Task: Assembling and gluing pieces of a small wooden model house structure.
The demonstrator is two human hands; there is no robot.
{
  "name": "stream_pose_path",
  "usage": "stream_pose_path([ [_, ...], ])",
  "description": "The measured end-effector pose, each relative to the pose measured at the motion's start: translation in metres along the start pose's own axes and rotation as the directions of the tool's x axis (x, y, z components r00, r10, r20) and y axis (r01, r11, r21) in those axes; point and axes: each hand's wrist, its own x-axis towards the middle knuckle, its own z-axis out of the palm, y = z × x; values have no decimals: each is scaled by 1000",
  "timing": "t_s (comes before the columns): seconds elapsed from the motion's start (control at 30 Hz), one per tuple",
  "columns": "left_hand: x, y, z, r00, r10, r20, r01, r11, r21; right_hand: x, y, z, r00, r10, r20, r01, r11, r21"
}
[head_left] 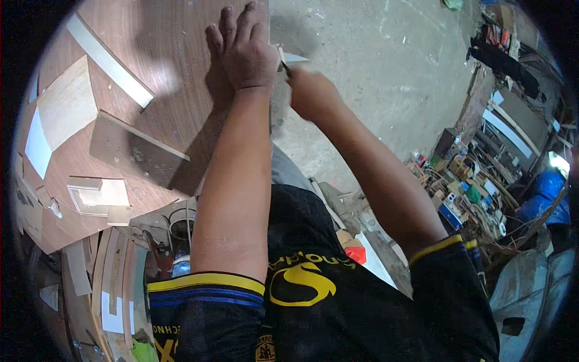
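Observation:
My left hand point(244, 54) lies flat near the right edge of the brown wood-grain tabletop point(181, 36), fingers spread and pointing away from me. Beside its wrist side, a small pale wooden piece point(279, 55) sticks out past the edge; how far it reaches under the hand is hidden. Just right of it, my right hand point(315, 95) is closed around a thin dark tool point(285, 67), whose tip meets the pale piece. The tool is blurred and mostly covered, so its kind does not show. A whitish pointed sliver point(295, 58) shows beyond it.
On the tabletop's left lie a long pale strip point(111, 60), a light board point(66, 102), a brown panel point(136, 148) and a small open wooden frame point(99, 193). Wood offcuts point(111, 283) stand below. Cluttered boxes and scraps point(470, 187) line the concrete floor point(374, 78) at right.

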Motion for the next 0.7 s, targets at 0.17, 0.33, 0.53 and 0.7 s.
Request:
stream_pose_path([
  [0.17, -5, 0, 3, 1000, -14, 11, 15, 1000, -22, -7, 6, 3, 987, 95, 129, -92, 995, -30],
  [0.33, -3, 1, 2, 999, -37, 8, 37, 998, -59, -8, 21, 17, 998, 35, -52, -31, 997, 75],
  [0.53, -3, 3, 1, 998, -59, -8, 58, 996, -61, -6, 15, 13, 999, -39, 20, 40, 999, -19],
  [0.7, 0, 0, 11, 992, -101, -78, 86, 981, -174, -4, 13, 3, 999, -34, 26, 34, 999, 2],
])
